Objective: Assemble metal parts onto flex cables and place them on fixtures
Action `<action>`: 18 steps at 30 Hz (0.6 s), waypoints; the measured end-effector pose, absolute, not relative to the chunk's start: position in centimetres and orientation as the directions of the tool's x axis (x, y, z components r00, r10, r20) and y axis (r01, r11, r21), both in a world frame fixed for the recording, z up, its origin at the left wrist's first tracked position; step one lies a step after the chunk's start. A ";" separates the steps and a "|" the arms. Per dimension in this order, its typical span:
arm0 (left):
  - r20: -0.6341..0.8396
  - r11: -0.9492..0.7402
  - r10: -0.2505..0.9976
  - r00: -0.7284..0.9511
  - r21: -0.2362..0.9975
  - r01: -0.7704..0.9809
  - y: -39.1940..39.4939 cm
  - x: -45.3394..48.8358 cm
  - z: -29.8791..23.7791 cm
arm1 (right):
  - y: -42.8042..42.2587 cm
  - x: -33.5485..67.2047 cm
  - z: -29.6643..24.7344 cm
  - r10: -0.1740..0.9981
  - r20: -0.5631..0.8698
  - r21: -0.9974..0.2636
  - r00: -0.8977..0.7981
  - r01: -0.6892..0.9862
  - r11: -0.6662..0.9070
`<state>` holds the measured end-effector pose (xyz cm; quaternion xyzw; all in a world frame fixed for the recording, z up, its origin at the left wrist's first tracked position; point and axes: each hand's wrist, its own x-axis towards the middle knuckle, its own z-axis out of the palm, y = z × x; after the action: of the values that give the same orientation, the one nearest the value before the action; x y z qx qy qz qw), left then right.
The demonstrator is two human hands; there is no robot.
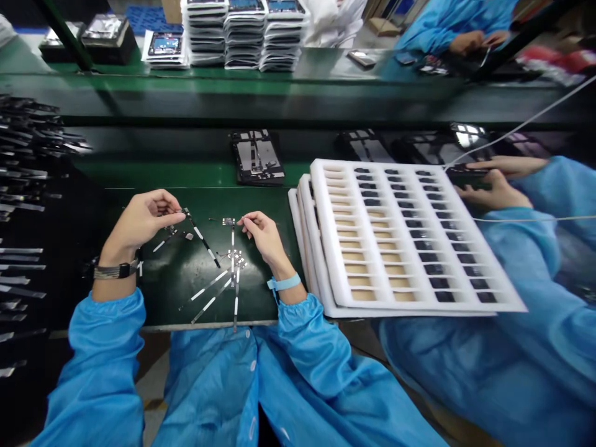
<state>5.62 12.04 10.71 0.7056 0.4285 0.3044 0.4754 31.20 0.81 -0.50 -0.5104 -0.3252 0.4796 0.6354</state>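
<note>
My left hand (142, 218) is closed in a pinch on the top end of a thin black-and-white flex strip (203, 239) that slants down across the dark green mat (186, 292). My right hand (262, 233) pinches the end of another thin strip (232, 239) that hangs straight down. Several more strips (212, 295) and small connector parts (235, 256) lie loose on the mat between my hands. I wear a dark watch on the left wrist and a blue band on the right.
A stack of white foam trays (321, 248) with rows of small dark parts sits to the right. A dark phone frame (257, 156) lies beyond the mat. Black strips (28, 155) fan out at left. A co-worker's hands (493, 183) work at right. White tray stacks (244, 31) stand behind.
</note>
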 end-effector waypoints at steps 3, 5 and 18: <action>0.019 -0.140 0.897 0.442 0.959 0.245 10.8 5.9 11.6 | 0.7 31.3 -0.2 0.942 -0.079 -0.966 0.325 -0.259 0.008; 0.002 -0.112 0.888 0.460 0.971 0.212 10.3 6.3 11.2 | 0.6 31.4 -0.1 0.943 -0.078 -0.969 0.323 -0.248 0.005; -0.101 0.077 0.876 0.471 0.995 0.071 10.2 7.0 5.7 | 0.6 31.7 -0.1 0.965 -0.111 -0.937 0.237 -0.349 -0.021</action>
<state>7.03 10.15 5.71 0.5959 0.3974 0.3262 0.6169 31.72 0.62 -0.12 -0.4813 -0.3198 0.5282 0.6222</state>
